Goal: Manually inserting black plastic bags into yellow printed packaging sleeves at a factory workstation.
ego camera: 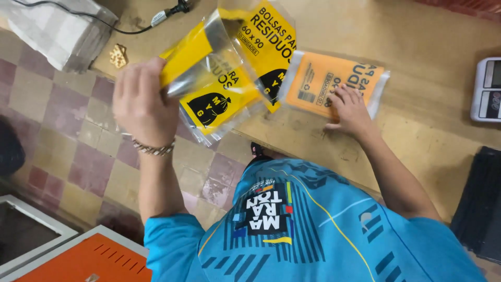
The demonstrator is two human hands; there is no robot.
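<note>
Left hand closed around yellow plastic bag packs, held above the table's near edge at left, right hand laid flat, fingers spread, on an orange bag pack resting on the wooden table, calculator at far right.

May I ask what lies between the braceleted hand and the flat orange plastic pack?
Yellow plastic packs gripped by the left hand, in the head view.

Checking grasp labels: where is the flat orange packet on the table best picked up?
Probably pinch the orange packet's clear right-end margin, coming from the right: it lies flat, the right hand covers its near edge, and a yellow packet overlaps its left end.
</note>
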